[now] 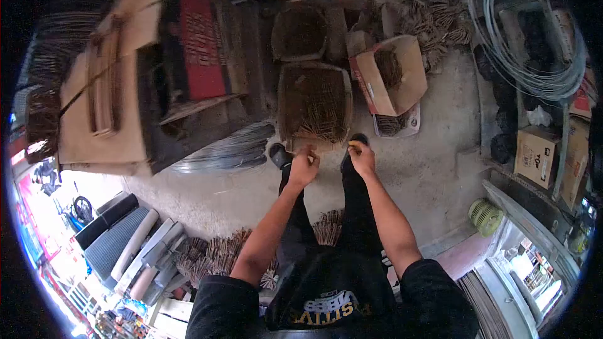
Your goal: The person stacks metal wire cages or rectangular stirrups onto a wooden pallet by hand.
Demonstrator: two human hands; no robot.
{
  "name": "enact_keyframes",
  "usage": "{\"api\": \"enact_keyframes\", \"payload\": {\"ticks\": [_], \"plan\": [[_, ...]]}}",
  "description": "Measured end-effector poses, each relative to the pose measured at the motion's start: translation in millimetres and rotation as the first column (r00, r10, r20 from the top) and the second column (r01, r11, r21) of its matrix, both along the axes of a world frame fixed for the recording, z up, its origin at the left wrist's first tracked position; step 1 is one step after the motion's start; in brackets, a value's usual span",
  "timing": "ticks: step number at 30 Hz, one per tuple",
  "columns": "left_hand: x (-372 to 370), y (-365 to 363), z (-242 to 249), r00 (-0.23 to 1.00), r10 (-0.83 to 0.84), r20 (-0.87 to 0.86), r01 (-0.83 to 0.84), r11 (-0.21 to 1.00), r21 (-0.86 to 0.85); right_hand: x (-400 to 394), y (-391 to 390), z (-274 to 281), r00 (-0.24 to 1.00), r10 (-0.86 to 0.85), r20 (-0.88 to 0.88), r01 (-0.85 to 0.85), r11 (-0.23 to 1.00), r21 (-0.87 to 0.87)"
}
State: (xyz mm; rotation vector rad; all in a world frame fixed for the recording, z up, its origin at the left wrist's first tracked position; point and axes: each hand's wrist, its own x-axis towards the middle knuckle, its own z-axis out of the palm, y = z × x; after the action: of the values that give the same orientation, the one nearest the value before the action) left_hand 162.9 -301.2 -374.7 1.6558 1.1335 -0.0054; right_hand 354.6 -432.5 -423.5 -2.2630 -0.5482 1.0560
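Observation:
I stand on a concrete floor and look down at my legs and black shoes. My left hand [304, 166] and my right hand [362, 157] reach down to the near rim of a shallow box [286, 107] full of rusty brown nails. Both hands have their fingers curled at that rim. My right hand seems to pinch something small and yellowish; my left hand seems to grip the edge or a few nails, and I cannot tell which.
A second nail box [299, 32] lies beyond the first. An open cardboard carton [408, 69] sits to the right. Wire coils [232, 150] lie left of my feet, cable loops [534, 56] hang at right. Bundles of rods [213, 254] lie behind my legs.

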Motion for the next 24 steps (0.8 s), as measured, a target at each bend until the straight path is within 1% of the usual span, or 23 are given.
{"api": "enact_keyframes", "payload": {"ticks": [1, 3, 4, 5, 6, 7, 8, 9, 10, 11, 12, 13, 14, 15, 16, 17, 18, 19, 20, 21, 22, 23, 24], "plan": [[-3.1, -3.0, -24.4, 0.999, 0.006, -0.031, -0.008, 0.998, -0.056, -0.4, -3.9, -21.7, 1.0, 0.001, -0.013, -0.001, 1.0, -0.011], [-6.3, -3.6, -71.4, 0.995, -0.014, -0.097, 0.004, 0.995, -0.1, 1.5, -8.0, -69.1, 0.99, 0.104, -0.094, -0.127, 0.949, -0.288], [-11.0, -6.5, -96.9, 0.988, -0.04, -0.152, 0.018, 0.99, -0.14, -2.1, -17.4, -108.6, 0.989, 0.104, -0.106, -0.131, 0.946, -0.296], [-13.6, -7.9, -127.5, 0.986, -0.042, -0.161, 0.018, 0.989, -0.149, -6.4, -24.3, -149.0, 0.99, 0.135, -0.048, -0.143, 0.961, -0.238], [-21.9, -12.8, -180.4, 0.994, -0.031, -0.1, 0.023, 0.997, -0.074, -8.6, -29.6, -184.4, 0.987, 0.161, 0.013, -0.156, 0.971, -0.179], [-28.4, -17.9, -237.6, 0.999, -0.024, -0.033, 0.024, 1.0, 0.007, -6.2, -27.2, -206.6, 0.987, 0.16, 0.009, -0.155, 0.971, -0.183], [-36.0, -24.2, -298.1, 0.982, 0.183, 0.051, -0.172, 0.97, -0.172, -4.8, -20.4, -227.3, 0.993, 0.122, 0.005, -0.121, 0.986, -0.113], [-39.0, -19.4, -334.9, 0.983, 0.18, 0.045, -0.169, 0.97, -0.175, -5.5, -13.8, -246.8, 0.997, 0.082, -0.006, -0.082, 0.996, -0.045], [-36.8, -8.2, -366.0, 0.988, 0.151, 0.033, -0.145, 0.979, -0.143, -3.4, -4.1, -264.3, 0.997, 0.078, -0.01, -0.079, 0.996, -0.047], [-34.6, -3.1, -393.5, 0.992, 0.123, 0.019, -0.12, 0.986, -0.116, -0.8, 3.9, -280.1, 0.992, -0.045, -0.119, 0.043, 0.999, -0.017], [-21.1, -3.4, -403.8, 0.993, 0.121, 0.015, -0.119, 0.985, -0.121, 2.7, 10.8, -296.8, 0.96, -0.162, -0.228, 0.166, 0.986, -0.001], [0.9, -3.0, -402.0, 0.969, 0.184, 0.167, -0.152, 0.97, -0.189, 4.3, 15.4, -321.6, 0.959, -0.167, -0.23, 0.17, 0.985, -0.007], [15.0, -1.5, -406.4, 0.917, 0.252, 0.308, -0.174, 0.95, -0.261, 3.1, 17.6, -349.8, 1.0, 0.031, 0.002, -0.031, 0.998, -0.055], [9.3, 0.2, -446.9, 0.919, 0.249, 0.305, -0.17, 0.95, -0.262, 0.9, 18.4, -380.0, 0.945, 0.242, 0.218, -0.215, 0.966, -0.144], [-6.6, -1.0, -504.7, 0.995, 0.047, 0.09, -0.032, 0.985, -0.17, -5.1, 0.3, -432.3, 0.947, 0.239, 0.215, -0.212, 0.967, -0.143], [-14.9, -0.8, -538.0, 0.979, -0.145, -0.146, 0.129, 0.985, -0.112, -7.1, -6.2, -487.0, 0.954, -0.021, -0.299, 0.174, 0.851, 0.496], [35.1, -8.1, -500.9, 0.978, -0.148, -0.148, 0.132, 0.985, -0.11, -18.2, -22.8, -537.2, 0.64, 0.104, -0.762, 0.702, 0.324, 0.634], [57.1, 5.8, -452.2, 0.961, -0.076, -0.266, 0.027, 0.982, -0.184, -26.7, -34.8, -582.4, 0.637, 0.106, -0.763, 0.705, 0.321, 0.633], [64.1, 17.4, -398.8, 0.923, -0.014, -0.385, -0.088, 0.966, -0.244, -36.3, -44.1, -615.2, 0.67, 0.039, -0.741, 0.7, 0.297, 0.649], [66.8, 22.5, -399.8, 0.921, -0.013, -0.389, -0.087, 0.967, -0.24, -42.2, -47.5, -633.7, 0.698, -0.028, -0.715, 0.694, 0.272, 0.667], [68.5, 27.9, -401.9, 0.822, -0.351, -0.448, 0.274, 0.934, -0.229, -37.4, -29.1, -609.4, 0.696, -0.025, -0.718, 0.696, 0.268, 0.666], [69.8, 32.4, -403.6, 0.6, -0.623, -0.502, 0.595, 0.766, -0.241, -39.5, -22.1, -569.6, 0.812, -0.103, -0.574, 0.516, 0.587, 0.624], [51.5, 0.0, -446.3, 0.601, -0.621, -0.504, 0.597, 0.767, -0.235, -31.2, -2.7, -533.4, 0.912, -0.11, -0.396, 0.3, 0.837, 0.458]]}}
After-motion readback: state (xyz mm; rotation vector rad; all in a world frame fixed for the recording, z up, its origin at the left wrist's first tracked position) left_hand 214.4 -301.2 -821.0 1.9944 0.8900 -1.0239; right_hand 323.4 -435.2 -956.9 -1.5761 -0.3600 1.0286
